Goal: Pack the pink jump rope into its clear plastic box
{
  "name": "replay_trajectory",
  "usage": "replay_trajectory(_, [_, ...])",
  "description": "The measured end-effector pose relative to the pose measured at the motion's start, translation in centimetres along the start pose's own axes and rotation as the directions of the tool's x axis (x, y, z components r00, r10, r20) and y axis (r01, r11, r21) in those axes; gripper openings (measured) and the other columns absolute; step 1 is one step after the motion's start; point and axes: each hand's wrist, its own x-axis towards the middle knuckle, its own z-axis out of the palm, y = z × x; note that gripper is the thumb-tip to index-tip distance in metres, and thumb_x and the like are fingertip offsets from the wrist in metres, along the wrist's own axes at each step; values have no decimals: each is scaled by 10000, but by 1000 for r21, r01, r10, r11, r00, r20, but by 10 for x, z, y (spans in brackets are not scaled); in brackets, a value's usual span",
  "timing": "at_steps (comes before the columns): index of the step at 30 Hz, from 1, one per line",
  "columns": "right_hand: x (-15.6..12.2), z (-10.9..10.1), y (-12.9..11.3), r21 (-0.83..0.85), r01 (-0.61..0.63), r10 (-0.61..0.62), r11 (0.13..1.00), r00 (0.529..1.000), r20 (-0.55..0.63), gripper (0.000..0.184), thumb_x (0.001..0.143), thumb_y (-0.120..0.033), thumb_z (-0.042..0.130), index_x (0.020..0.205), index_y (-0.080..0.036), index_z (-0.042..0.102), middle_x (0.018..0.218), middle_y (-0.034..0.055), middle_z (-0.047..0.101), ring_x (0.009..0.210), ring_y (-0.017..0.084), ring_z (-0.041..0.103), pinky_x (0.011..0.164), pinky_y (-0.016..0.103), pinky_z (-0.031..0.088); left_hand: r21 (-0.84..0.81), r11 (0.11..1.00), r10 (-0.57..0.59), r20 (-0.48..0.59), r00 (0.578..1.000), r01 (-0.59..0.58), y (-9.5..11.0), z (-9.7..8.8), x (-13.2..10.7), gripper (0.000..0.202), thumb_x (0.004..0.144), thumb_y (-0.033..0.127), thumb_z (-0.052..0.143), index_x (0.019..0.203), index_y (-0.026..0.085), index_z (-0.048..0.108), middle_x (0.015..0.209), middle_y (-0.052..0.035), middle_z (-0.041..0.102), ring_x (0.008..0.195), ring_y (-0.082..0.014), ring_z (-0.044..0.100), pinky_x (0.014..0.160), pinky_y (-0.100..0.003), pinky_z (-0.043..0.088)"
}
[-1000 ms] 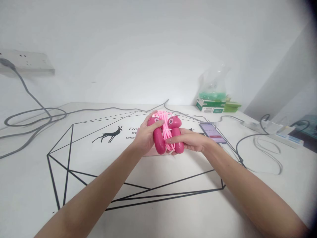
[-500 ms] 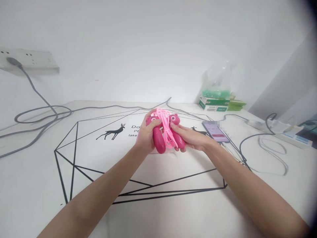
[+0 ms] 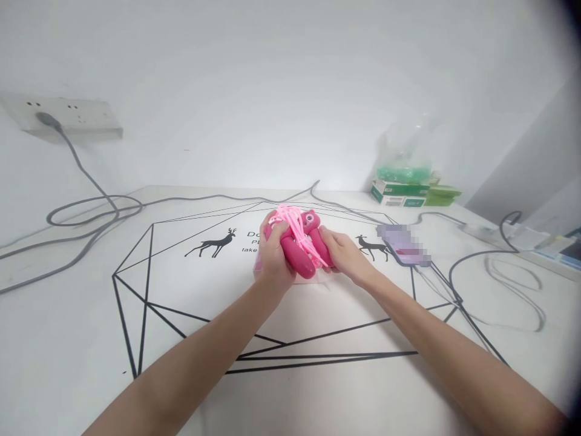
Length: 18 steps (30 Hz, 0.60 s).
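Head view: skipping rope [image 3: 302, 257] gripped in both hands just above the table [image 3: 181, 315].
Left hand [image 3: 275, 260] fingers curl tight round it and right hand [image 3: 342, 254] fingers clasp its other side; the loosely bundled cord [image 3: 295, 219] could spill and tangle if either grip slackens.

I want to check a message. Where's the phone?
In the head view, the phone lies on the table, right of the right hand that grips the pink skipping rope.
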Motion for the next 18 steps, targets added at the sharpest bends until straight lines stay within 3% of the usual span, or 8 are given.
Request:
replay_trajectory(4, [-1,5,-4,-20,-38,36,999,997,-65,461,948,-578,351,747,-207,536,693,8,594,590,153,508,530,265,360,54,997,58,-85,995,-54,-2,-1,0,465,754,257,677,1195,264,528,1034,-45,659,953,-244,671,797,-355,553])
replay_trajectory(8, [-2,7,-8,184,-183,185,966,983,6,298,927,-508,456,1022,-234,523,691,-41,519,553,126,455,504,242,334,86,994,74,-147,986,-62,-1,0,1,449,744,260,678,1170,264,535,1020,-33,666,923,-227,676,761,-325,549])
replay_trajectory(11, [-3,9,-8,358,-230,233,905,972,35,401,868,-518,579,1125,-232,461,656,-70,489,539,110,430,504,226,323,79,994,82,-161,984,-70,1,0,4,453,734,249,685,1158,261,527,1011,-24,664,900,-215,680,752,-315,552])
replay_trajectory(15, [-2,17,-6,437,-135,159,889,987,-17,429,840,-533,621,1126,-227,525,728,-40,586,574,106,477,548,239,379,51,995,98,-165,981,-91,6,0,7,450,739,243,690,1156,264,523,1051,-28,659,922,-215,680,769,-321,560])
replay_trajectory(18, [-2,28,-6,412,-38,88,910,991,-103,385,870,-502,591,1151,-239,590,913,4,669,745,139,581,680,280,465,13,992,125,-189,974,-125,9,2,9,434,737,227,695,1135,264,525,1058,-19,648,943,-202,675,786,-302,561])
